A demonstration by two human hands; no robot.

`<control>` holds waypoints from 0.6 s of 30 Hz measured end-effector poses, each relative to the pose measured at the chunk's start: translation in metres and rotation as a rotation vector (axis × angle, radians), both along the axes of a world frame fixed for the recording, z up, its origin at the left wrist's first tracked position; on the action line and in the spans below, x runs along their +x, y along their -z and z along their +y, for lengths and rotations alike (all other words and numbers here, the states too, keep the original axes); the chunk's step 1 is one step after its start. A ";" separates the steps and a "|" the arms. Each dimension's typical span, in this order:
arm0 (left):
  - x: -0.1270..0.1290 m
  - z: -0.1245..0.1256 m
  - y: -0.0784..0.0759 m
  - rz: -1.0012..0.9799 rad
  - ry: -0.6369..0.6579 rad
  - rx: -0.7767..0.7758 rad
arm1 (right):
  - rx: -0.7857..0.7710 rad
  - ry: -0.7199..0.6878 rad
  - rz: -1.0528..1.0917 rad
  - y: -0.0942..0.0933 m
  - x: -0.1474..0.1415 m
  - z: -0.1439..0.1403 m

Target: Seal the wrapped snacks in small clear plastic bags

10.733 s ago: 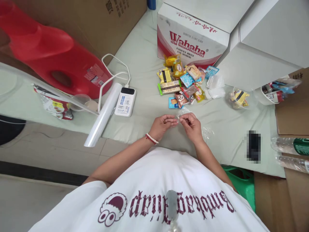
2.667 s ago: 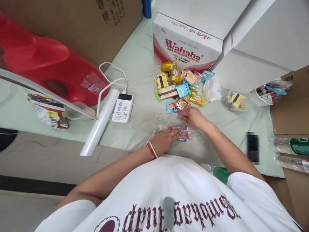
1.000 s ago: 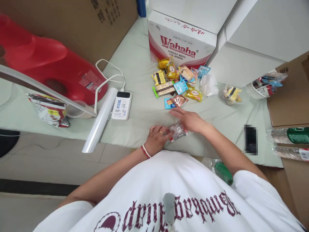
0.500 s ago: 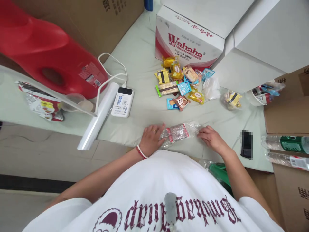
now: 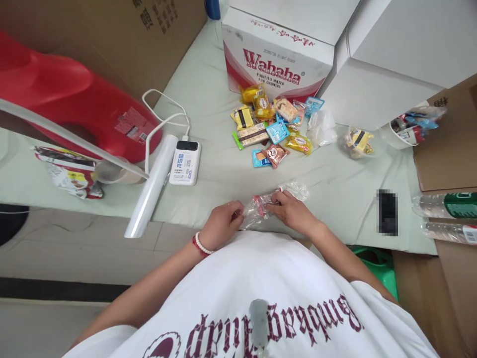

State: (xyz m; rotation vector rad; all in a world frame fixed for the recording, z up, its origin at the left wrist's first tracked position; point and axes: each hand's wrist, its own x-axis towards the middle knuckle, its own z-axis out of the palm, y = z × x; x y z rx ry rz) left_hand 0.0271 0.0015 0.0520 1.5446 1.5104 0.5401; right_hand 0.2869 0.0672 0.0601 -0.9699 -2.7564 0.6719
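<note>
A clear plastic bag (image 5: 250, 215) lies at the table's front edge, with a red-edged snack packet (image 5: 260, 205) inside it. My left hand (image 5: 224, 221) pinches the bag's left end with curled fingers. Across the packet's right part rests my right hand (image 5: 291, 211), its fingers closed on the packet through the film and hiding much of it. Crumpled film sticks out beyond the right fingers. Behind the hands sits a pile of wrapped snacks, among them a brown packet (image 5: 275, 155) and a yellow one (image 5: 299, 142).
A Wahaba-style water carton printed "Wahaha" (image 5: 278, 62) stands behind the snacks. To the left are a white power bank (image 5: 185, 163), a film roll (image 5: 152, 186) and a red jug (image 5: 74, 99). At right are a bagged snack (image 5: 357, 143), a white cup (image 5: 398, 136) and plastic bottles (image 5: 432, 205).
My right hand has moved left from the bag's right end onto the packet. My left hand has drawn slightly left and its fingers have curled on the bag. The view has shifted a little.
</note>
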 end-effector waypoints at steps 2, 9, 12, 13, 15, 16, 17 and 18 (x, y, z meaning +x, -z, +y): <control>0.014 0.013 -0.005 -0.235 -0.068 -0.118 | -0.038 0.013 0.069 0.009 0.000 -0.002; 0.084 0.056 0.003 0.092 0.105 0.051 | -0.107 0.284 0.352 0.023 0.040 -0.015; 0.093 0.058 0.002 0.379 0.210 0.176 | 0.080 0.788 0.259 0.038 0.057 -0.010; 0.093 0.057 0.002 0.418 0.212 0.209 | 0.129 0.890 0.189 0.042 0.061 -0.007; 0.093 0.058 0.002 0.454 0.199 0.269 | 0.136 0.929 0.099 0.047 0.064 0.000; 0.093 0.059 0.002 0.461 0.189 0.289 | 0.111 0.906 0.105 0.046 0.063 0.002; 0.093 0.059 0.004 0.463 0.179 0.298 | 0.079 0.874 0.141 0.043 0.060 0.005; 0.093 0.060 0.005 0.459 0.170 0.298 | 0.040 0.834 0.193 0.038 0.056 0.006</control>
